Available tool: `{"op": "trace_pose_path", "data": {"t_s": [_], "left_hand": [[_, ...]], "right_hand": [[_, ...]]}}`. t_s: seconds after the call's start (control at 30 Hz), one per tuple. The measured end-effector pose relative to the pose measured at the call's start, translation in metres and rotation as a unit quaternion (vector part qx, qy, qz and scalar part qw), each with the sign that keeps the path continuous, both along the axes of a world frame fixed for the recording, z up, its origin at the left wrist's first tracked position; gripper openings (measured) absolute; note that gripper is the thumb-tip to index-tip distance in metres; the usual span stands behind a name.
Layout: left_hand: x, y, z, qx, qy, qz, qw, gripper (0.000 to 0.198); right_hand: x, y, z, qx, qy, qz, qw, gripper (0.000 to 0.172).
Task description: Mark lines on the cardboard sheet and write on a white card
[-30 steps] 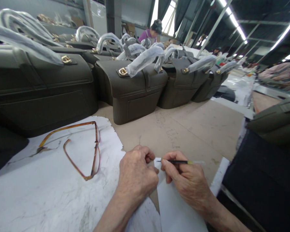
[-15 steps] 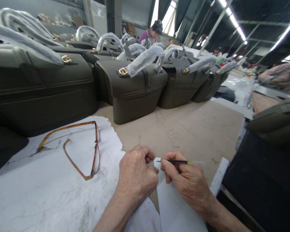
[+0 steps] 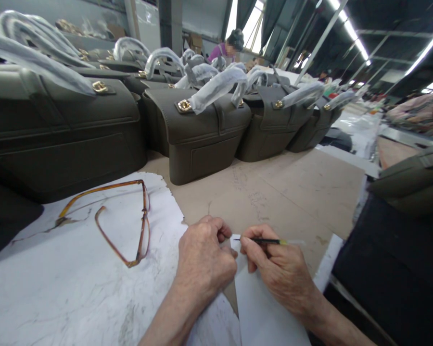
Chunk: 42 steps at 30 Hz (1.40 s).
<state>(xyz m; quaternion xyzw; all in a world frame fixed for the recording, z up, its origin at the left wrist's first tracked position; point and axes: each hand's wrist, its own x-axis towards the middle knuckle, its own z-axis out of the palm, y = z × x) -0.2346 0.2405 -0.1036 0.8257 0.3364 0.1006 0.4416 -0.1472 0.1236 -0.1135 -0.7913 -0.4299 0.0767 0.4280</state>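
My right hand (image 3: 277, 266) pinches a thin dark brush (image 3: 270, 241) with a pale clear handle end, held level, its tip pointing left toward my left hand. My left hand (image 3: 204, 257) is curled into a loose fist right beside it, resting on the table; whatever its fingers hold is hidden. Both hands lie over a small white sheet (image 3: 263, 312) at the near edge of the brown worktable (image 3: 292, 192).
Amber-framed glasses (image 3: 130, 226) lie folded open on a large torn white paper (image 3: 75, 278) to the left. Several dark olive handbags (image 3: 198, 129) with wrapped handles stand in a row behind. A black piece (image 3: 393, 269) sits at right. A person works far back.
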Motion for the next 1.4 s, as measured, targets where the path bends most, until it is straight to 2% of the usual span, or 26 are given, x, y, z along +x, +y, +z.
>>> {"op": "trace_pose_path", "data": {"t_s": [0.23,0.7,1.4], "left_hand": [[-0.0014,0.0004,-0.0009,-0.005,0.001,0.0,1.0,0.017],[-0.0016,0.0004,-0.0007,-0.011,-0.007,-0.002,1.0,0.016],[-0.0008,0.0,-0.001,-0.002,-0.004,-0.002,1.0,0.016]], "right_hand": [[0.0007,-0.0025,-0.005,-0.005,0.01,0.003,1.0,0.026],[-0.0014,-0.0014,0.0016,-0.013,0.025,0.0,1.0,0.026],[-0.0018,-0.0011,0.0017,-0.011,0.025,0.005,1.0,0.023]]}}
